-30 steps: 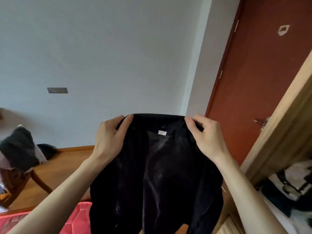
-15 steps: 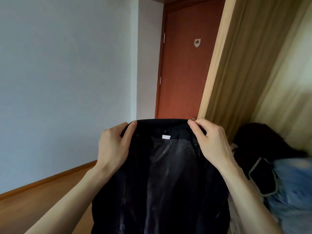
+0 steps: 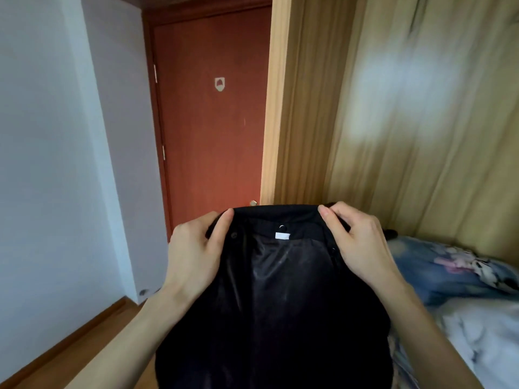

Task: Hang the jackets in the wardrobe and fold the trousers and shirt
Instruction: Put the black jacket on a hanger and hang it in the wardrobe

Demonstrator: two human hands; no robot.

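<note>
With my left hand (image 3: pixel 193 256) and right hand (image 3: pixel 362 248) pinching the jacket (image 3: pixel 275 304) collar, no hanger risks it slumping inside the wardrobe (image 3: pixel 309 108).

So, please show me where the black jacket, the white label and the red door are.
black jacket (image 3: pixel 280 304), head view, on the shiny lining.
white label (image 3: pixel 282 235), head view, its middle, under the collar.
red door (image 3: pixel 213 141), head view, on the bare panel.

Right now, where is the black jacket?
In the head view the black jacket hangs at lower centre, its collar pinched by the left hand and right hand, in front of the red door and the wooden wardrobe.
</note>
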